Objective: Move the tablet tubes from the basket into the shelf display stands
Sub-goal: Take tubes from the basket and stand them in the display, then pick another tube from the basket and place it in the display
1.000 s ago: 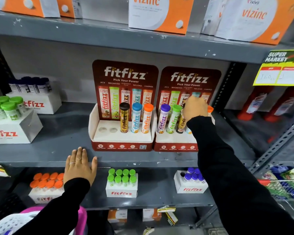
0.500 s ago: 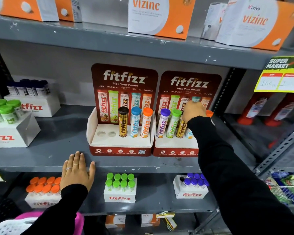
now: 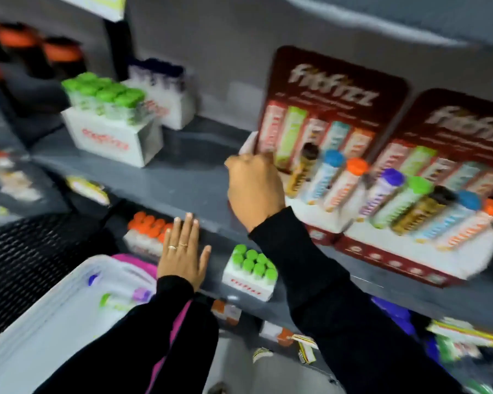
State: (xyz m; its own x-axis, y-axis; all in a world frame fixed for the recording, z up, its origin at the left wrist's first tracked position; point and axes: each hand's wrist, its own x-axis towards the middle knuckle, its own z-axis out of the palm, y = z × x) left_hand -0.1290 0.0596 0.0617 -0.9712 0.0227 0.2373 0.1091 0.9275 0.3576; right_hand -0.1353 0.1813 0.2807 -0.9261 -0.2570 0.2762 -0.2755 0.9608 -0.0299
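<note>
The picture is motion-blurred and tilted. Two red display stands sit on the grey shelf. The left stand (image 3: pixel 332 81) holds three tubes with black, blue and orange caps (image 3: pixel 325 174). The right stand (image 3: pixel 467 115) holds a full row of tubes (image 3: pixel 427 209). My right hand (image 3: pixel 254 189) hovers at the left stand's left end, fingers curled, nothing visible in it. My left hand (image 3: pixel 182 254) lies flat on the shelf's front edge, fingers spread. The white and pink basket (image 3: pixel 40 308) at lower left contains loose tubes (image 3: pixel 125 298) with green and purple caps.
White boxes of green-capped tubes (image 3: pixel 108 115) and dark-capped tubes (image 3: pixel 160 89) stand on the same shelf to the left. On the shelf below are boxes of orange-capped (image 3: pixel 148 228) and green-capped tubes (image 3: pixel 251 274). A black mesh surface (image 3: pixel 26 265) is at far left.
My right hand left the right stand, now full, and swung left to the left stand's end. The view turned down and left, showing more of the basket. My left hand stayed on the shelf edge.
</note>
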